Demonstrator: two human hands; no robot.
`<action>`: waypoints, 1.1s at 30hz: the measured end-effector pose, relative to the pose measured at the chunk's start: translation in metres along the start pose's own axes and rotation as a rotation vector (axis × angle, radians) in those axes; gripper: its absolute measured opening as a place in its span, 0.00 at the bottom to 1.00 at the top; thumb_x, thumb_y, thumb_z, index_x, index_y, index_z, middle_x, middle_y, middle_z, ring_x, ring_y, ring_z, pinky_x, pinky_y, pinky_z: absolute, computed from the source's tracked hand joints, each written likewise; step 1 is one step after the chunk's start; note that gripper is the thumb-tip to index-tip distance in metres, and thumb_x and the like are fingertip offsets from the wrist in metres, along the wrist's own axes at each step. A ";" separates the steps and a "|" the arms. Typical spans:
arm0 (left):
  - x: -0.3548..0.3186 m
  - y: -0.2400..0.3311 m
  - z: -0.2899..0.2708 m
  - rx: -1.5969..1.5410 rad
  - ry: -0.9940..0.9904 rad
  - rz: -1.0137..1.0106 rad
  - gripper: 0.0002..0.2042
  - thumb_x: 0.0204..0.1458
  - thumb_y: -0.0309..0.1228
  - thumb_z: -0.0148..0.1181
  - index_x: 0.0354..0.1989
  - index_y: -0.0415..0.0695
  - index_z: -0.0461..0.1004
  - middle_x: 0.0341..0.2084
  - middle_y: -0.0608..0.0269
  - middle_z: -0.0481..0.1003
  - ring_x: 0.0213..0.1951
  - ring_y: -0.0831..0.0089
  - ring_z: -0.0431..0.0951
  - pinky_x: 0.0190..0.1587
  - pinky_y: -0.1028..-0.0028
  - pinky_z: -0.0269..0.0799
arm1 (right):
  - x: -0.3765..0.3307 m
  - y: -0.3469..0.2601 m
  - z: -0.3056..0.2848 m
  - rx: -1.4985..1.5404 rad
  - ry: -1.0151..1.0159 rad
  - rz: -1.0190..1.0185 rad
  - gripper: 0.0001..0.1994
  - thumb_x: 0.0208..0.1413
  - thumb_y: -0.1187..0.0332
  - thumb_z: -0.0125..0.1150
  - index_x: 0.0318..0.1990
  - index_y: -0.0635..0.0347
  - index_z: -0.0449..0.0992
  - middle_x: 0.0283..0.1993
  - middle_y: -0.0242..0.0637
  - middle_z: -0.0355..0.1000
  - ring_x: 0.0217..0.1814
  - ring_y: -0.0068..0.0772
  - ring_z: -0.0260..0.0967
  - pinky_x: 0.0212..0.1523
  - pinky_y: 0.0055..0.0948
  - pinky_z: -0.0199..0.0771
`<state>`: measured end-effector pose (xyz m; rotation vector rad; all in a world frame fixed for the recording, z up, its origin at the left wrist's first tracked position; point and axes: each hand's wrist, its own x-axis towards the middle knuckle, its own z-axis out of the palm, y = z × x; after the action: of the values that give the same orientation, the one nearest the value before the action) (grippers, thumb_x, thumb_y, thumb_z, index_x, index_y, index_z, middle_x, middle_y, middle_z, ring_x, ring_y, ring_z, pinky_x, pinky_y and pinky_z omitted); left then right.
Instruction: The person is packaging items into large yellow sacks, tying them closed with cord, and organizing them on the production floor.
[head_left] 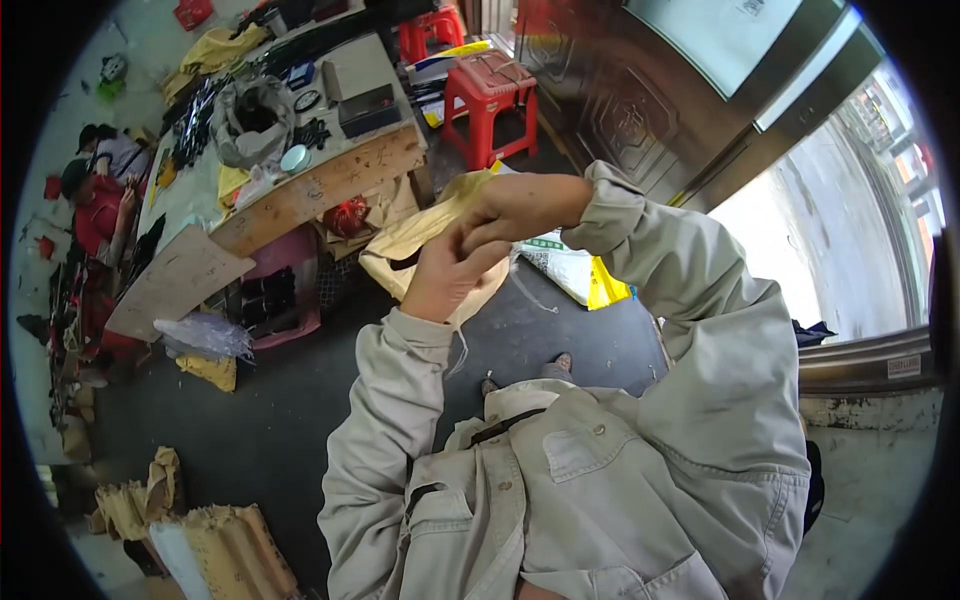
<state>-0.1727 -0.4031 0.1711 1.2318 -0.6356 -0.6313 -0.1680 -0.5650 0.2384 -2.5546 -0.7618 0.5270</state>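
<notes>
- Head view: both hands are raised together in front of the person's chest, above a dark floor [290, 400].
- The left hand [447, 275] is closed around the lower part of a tan paper bag [415, 235], fingers curled over its edge.
- The right hand [515, 208] lies on top, closed on the same bag at its upper edge and touching the left hand.
- The bag hangs in the air between the hands and the floor, well clear of the worktop [320, 185].
- The wooden worktop stands beyond the hands; on it are a grey cloth sack [250, 120], a round tin [295, 158] near its front edge and a dark box [368, 108] toward its far right corner.
- A red plastic stool [490, 95] stands just beside the worktop's right end.
- Torn cardboard pieces [215, 545] lie on the floor.
</notes>
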 end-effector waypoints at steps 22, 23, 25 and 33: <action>0.042 -0.120 -0.040 -0.168 0.226 -0.014 0.10 0.53 0.33 0.47 0.30 0.40 0.72 0.34 0.60 0.73 0.37 0.79 0.70 0.42 0.81 0.63 | -0.034 -0.062 -0.106 0.295 0.108 -0.080 0.11 0.53 0.65 0.51 0.28 0.64 0.71 0.16 0.22 0.63 0.15 0.09 0.54 0.15 0.13 0.54; 0.043 -0.116 -0.029 -0.116 0.191 -0.033 0.11 0.53 0.33 0.46 0.30 0.40 0.72 0.34 0.60 0.74 0.36 0.79 0.70 0.42 0.81 0.63 | -0.033 -0.069 -0.116 0.258 0.085 -0.068 0.11 0.53 0.63 0.51 0.31 0.63 0.72 0.20 0.28 0.66 0.19 0.15 0.59 0.20 0.16 0.59; 0.043 -0.124 -0.018 -0.226 0.107 -0.052 0.11 0.53 0.34 0.47 0.29 0.39 0.72 0.31 0.61 0.74 0.33 0.80 0.69 0.39 0.82 0.64 | -0.034 -0.084 -0.133 0.180 0.042 -0.043 0.14 0.52 0.61 0.52 0.37 0.62 0.75 0.27 0.40 0.72 0.25 0.28 0.69 0.28 0.24 0.69; 0.009 -0.100 -0.056 -0.435 -0.178 -0.326 0.13 0.52 0.36 0.49 0.29 0.36 0.71 0.14 0.71 0.65 0.16 0.85 0.59 0.22 0.83 0.55 | -0.085 -0.056 -0.178 0.066 0.211 0.271 0.11 0.51 0.63 0.54 0.28 0.63 0.74 0.16 0.26 0.64 0.15 0.14 0.56 0.16 0.14 0.54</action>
<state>-0.1348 -0.3950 0.0627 0.8797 -0.4137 -1.0985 -0.1754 -0.6221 0.4353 -2.6124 -0.3221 0.3497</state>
